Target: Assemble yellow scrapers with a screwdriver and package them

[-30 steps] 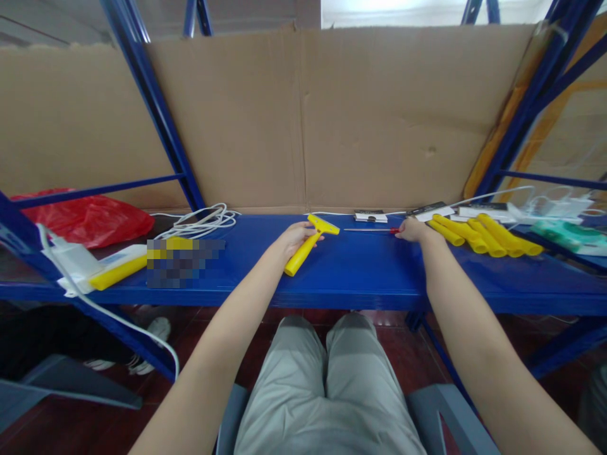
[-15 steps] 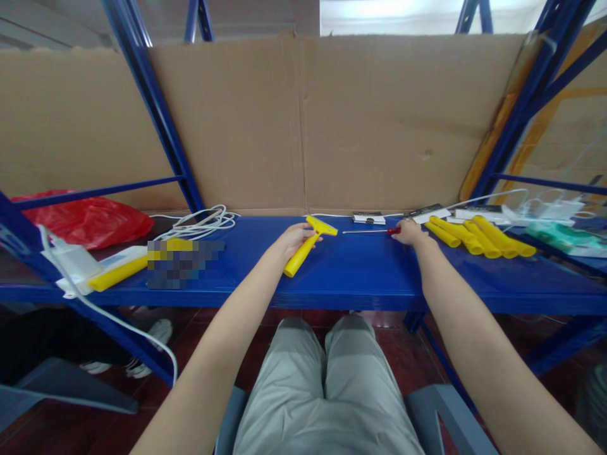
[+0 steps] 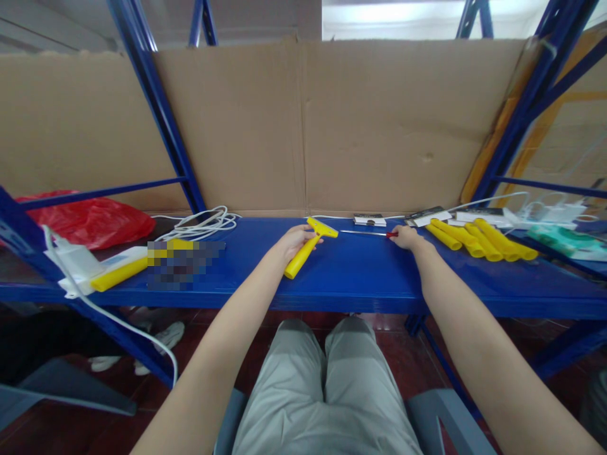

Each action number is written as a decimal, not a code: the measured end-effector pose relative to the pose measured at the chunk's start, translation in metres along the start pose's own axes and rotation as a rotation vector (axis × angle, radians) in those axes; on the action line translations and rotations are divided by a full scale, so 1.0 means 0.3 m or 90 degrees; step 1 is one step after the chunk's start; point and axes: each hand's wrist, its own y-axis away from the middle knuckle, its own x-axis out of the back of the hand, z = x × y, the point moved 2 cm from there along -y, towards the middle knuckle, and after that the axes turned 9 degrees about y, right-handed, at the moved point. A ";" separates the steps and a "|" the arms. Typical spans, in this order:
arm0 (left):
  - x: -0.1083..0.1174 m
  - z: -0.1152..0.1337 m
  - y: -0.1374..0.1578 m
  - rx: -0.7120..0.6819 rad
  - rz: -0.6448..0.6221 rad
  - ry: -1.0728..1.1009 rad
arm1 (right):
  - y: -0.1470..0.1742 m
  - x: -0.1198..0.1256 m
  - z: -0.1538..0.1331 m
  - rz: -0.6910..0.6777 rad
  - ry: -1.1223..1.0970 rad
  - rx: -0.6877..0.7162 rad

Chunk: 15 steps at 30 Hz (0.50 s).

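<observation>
A yellow scraper point(image 3: 301, 258) with a wide T-shaped head is in my left hand point(image 3: 294, 240), over the blue shelf. Its head points away from me and its thick handle slants down toward the front edge. My left fingers are closed around the neck below the head. To the right, my right hand point(image 3: 406, 237) is closed on the red handle of a screwdriver point(image 3: 364, 232). The thin metal shaft points left, its tip a short way from the scraper head. Most of the screwdriver handle is hidden by my fingers.
Several yellow handles point(image 3: 490, 241) lie right of my right hand. Small black-and-white boxes point(image 3: 370, 220) stand by the cardboard wall point(image 3: 379, 126). At left are a coiled white cable point(image 3: 213, 221), a red plastic bag point(image 3: 90, 221), another yellow handle point(image 3: 121, 273) and a blurred-out patch.
My right fingers have closed further over the screwdriver handle, and the screwdriver has shifted slightly left. The scraper and my left hand stay nearly the same.
</observation>
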 end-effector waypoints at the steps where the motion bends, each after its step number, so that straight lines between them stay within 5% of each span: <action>1: 0.002 -0.001 -0.002 0.001 0.002 -0.002 | -0.006 -0.006 0.004 -0.010 0.001 -0.002; 15: -0.016 0.004 0.026 -0.006 0.000 -0.008 | -0.001 -0.006 -0.031 -0.036 -0.033 0.034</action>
